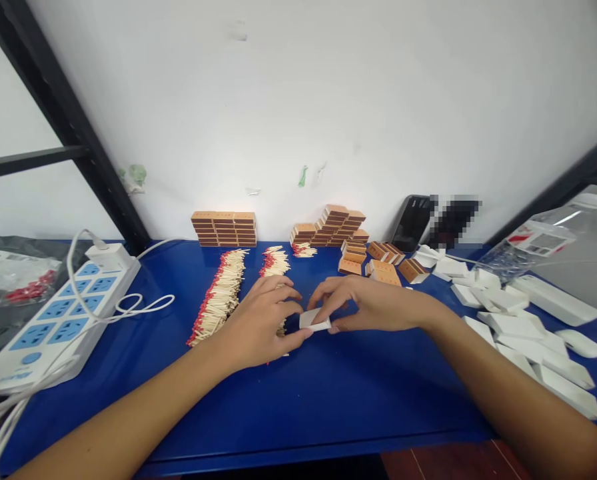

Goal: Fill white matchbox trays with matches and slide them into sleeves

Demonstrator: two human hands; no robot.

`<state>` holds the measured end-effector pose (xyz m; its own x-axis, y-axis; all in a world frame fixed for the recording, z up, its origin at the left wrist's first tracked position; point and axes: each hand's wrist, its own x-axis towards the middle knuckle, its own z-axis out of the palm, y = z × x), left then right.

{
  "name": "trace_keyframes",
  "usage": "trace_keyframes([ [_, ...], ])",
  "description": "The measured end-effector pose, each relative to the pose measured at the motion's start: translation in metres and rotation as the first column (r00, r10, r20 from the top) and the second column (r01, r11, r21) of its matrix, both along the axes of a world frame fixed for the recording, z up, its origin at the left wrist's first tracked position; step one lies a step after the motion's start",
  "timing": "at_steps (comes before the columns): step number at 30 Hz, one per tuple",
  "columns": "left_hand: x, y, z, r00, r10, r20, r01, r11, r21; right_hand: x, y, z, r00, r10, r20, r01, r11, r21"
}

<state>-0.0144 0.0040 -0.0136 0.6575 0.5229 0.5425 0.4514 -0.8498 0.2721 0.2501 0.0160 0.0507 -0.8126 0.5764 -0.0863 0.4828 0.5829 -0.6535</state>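
Between my two hands, above the blue table (298, 413), is a small white matchbox tray (312, 320). My left hand (261, 319) pinches its left end between thumb and fingers. My right hand (361, 303) grips the other side, with a finger reaching into the tray. Just behind my left hand runs a long row of red-tipped matches (218, 293). A second row of matches (274, 260) is partly covered by that hand. A smaller heap of matches (303, 250) lies farther back.
Matchboxes stand stacked by the wall (223, 229), with another stepped stack (333, 227) and loose boxes (383, 270) to the right. White trays (523, 327) pile up at right, near a phone (411, 223) and a plastic bag (528, 243). A power strip (103, 267) with cables lies left.
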Motion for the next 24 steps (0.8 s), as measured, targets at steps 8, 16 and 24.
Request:
trace_keyframes([
  [8, 0.003, -0.003, -0.008, 0.999, -0.046, -0.024, 0.046, 0.999, 0.000, 0.009, 0.056, -0.001, 0.928, -0.359, 0.097, 0.329, 0.915, 0.235],
  [16, 0.003, -0.007, 0.001, 0.990, -0.062, -0.127, 0.061, 0.998, -0.010, -0.012, 0.125, -0.025, 0.759, -0.612, 0.222, 0.433, 0.729, 0.530],
  [24, 0.009, -0.013, -0.004, 0.973, -0.074, -0.218, 0.077, 0.997, 0.004, -0.019, 0.121, -0.033, 0.763, -0.608, 0.220, 0.447, 0.742, 0.499],
])
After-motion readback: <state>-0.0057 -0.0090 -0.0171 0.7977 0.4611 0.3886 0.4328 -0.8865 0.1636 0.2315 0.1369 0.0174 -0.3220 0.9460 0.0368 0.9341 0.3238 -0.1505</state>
